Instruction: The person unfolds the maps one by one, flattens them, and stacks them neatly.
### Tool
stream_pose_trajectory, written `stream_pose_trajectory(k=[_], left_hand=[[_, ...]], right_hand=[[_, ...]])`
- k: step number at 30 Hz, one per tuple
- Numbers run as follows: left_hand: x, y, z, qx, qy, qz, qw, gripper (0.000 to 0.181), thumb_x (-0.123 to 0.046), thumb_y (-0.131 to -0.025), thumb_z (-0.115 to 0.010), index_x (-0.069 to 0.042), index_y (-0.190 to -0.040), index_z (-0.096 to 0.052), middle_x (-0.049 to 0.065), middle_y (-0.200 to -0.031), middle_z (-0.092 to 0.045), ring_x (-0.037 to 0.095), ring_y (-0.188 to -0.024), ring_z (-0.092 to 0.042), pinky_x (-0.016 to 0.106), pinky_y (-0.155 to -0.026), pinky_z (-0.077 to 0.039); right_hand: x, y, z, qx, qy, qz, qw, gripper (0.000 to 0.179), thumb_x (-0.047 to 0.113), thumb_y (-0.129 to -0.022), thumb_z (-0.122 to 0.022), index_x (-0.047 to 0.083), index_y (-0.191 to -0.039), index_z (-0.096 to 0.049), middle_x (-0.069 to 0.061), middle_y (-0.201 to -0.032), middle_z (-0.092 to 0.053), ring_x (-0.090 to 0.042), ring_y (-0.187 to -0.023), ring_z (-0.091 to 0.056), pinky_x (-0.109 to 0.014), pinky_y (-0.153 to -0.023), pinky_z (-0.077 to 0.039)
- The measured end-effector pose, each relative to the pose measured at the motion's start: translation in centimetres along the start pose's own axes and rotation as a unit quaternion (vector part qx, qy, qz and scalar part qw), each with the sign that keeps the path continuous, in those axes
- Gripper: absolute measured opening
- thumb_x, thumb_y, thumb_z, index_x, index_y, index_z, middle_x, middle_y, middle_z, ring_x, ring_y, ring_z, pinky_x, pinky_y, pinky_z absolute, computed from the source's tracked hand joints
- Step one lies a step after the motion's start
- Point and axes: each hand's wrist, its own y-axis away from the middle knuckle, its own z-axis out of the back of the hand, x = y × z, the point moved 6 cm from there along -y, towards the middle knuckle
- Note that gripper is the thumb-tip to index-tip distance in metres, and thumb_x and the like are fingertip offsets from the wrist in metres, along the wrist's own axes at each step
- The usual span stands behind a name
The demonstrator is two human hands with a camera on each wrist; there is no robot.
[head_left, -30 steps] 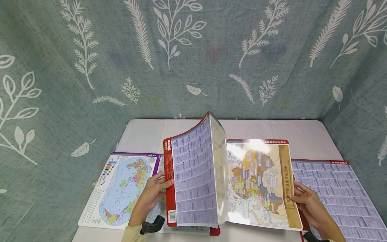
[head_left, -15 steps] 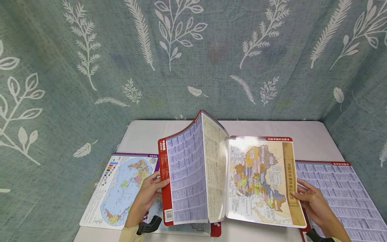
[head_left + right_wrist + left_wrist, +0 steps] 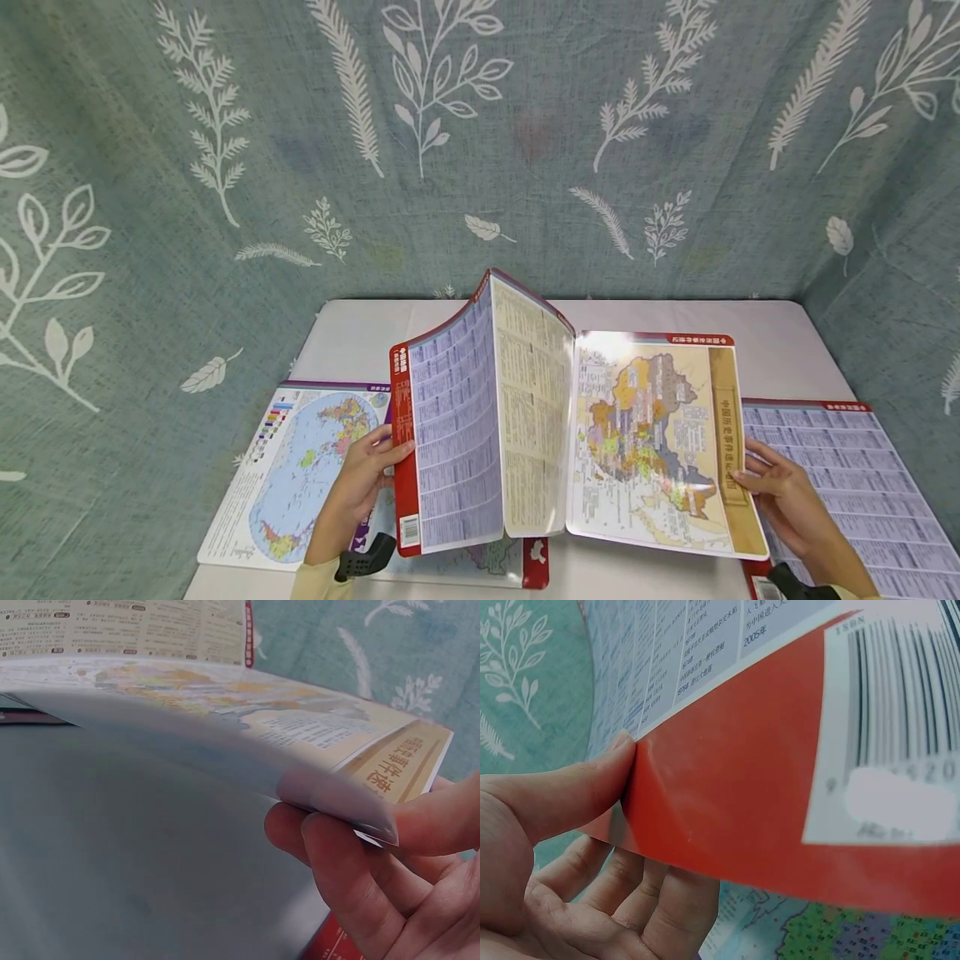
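A glossy folding map [image 3: 532, 417] is held up partly unfolded above the table. Its left panel carries a lilac text table, the middle one beige text, and the right one a coloured map of China. My left hand [image 3: 356, 483] grips the red left border, thumb in front and fingers behind; the left wrist view shows the barcode [image 3: 892, 735] near that thumb. On the right border, my right hand [image 3: 787, 500] pinches the panel between thumb and fingers, and the panel edge [image 3: 375, 817] bows there. A fold ridge rises between the left and middle panels.
A world map sheet [image 3: 307, 475] lies on the white table [image 3: 660, 312] at left, partly under the held map. At right lies another sheet with a lilac text table [image 3: 862, 483]. A leaf-patterned green curtain [image 3: 480, 150] stands behind the table.
My left hand has drawn its edge leftward and my right hand has moved rightward. The folding map has spread wider, and the beige middle panel now faces the head view more fully.
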Motion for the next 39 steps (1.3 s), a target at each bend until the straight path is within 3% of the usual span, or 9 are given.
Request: stream_pose_trajectory(k=[4, 11, 18, 26, 33, 39], left_hand=[[-0.3, 0.0, 0.1, 0.003, 0.006, 0.006, 1.0000, 0.044, -0.002, -0.088, -0.063, 0.004, -0.127, -0.044, 0.011, -0.104, -0.067, 0.030, -0.083, -0.067, 0.043, -0.065, -0.056], [-0.8, -0.3, 0.6, 0.007, 0.004, 0.009, 0.9999, 0.046, -0.005, -0.090, -0.062, 0.001, -0.131, -0.042, 0.008, -0.106, -0.067, 0.029, -0.086, -0.067, 0.043, -0.068, -0.055], [-1.3, -1.0, 1.2, 0.013, -0.007, -0.004, 0.9999, 0.046, -0.005, -0.090, -0.062, 0.001, -0.131, -0.041, 0.005, -0.104, -0.068, 0.028, -0.086, -0.068, 0.045, -0.071, -0.055], [-3.7, -0.6, 0.7, 0.025, -0.011, -0.002, 0.9996, 0.046, -0.003, -0.091, -0.059, 0.004, -0.132, -0.038, 0.002, -0.098, -0.069, 0.024, -0.080, -0.068, 0.039, -0.063, -0.056], [-3.0, -2.2, 1.7, 0.005, -0.018, -0.002, 0.9998, 0.047, -0.008, -0.091, -0.062, 0.000, -0.132, -0.041, -0.001, -0.100, -0.069, 0.022, -0.081, -0.068, 0.035, -0.060, -0.055], [-3.4, -3.1, 2.0, 0.001, -0.026, -0.005, 0.9997, 0.042, -0.009, -0.090, -0.064, -0.001, -0.127, -0.045, -0.001, -0.100, -0.069, 0.022, -0.082, -0.068, 0.038, -0.062, -0.055]], right_hand=[[0.4, -0.1, 0.0, 0.012, -0.013, 0.007, 0.9998, 0.051, -0.013, -0.092, -0.046, 0.033, -0.112, -0.056, 0.008, -0.104, -0.068, -0.013, -0.092, -0.066, -0.029, -0.072, -0.055], [1.1, -0.5, 0.3, 0.004, 0.008, 0.016, 0.9998, 0.049, -0.011, -0.092, -0.049, 0.032, -0.114, -0.051, 0.009, -0.103, -0.068, -0.013, -0.089, -0.066, -0.028, -0.070, -0.055], [2.3, -0.9, 0.3, 0.020, -0.021, 0.042, 0.9987, 0.049, -0.013, -0.092, -0.047, 0.030, -0.114, -0.056, 0.005, -0.104, -0.068, -0.014, -0.089, -0.067, -0.028, -0.069, -0.055], [3.2, -1.5, 0.6, 0.007, -0.023, 0.041, 0.9989, 0.050, -0.013, -0.092, -0.047, 0.030, -0.112, -0.061, 0.005, -0.102, -0.069, -0.015, -0.086, -0.067, -0.030, -0.067, -0.055], [3.9, -1.9, 0.7, -0.008, -0.017, 0.044, 0.9989, 0.050, -0.013, -0.091, -0.049, 0.031, -0.110, -0.063, 0.007, -0.100, -0.070, -0.013, -0.084, -0.067, -0.028, -0.066, -0.055], [4.2, -2.3, 1.0, -0.034, 0.006, 0.038, 0.9987, 0.047, -0.008, -0.090, -0.055, 0.033, -0.110, -0.061, 0.011, -0.099, -0.069, -0.011, -0.083, -0.067, -0.027, -0.065, -0.055]])
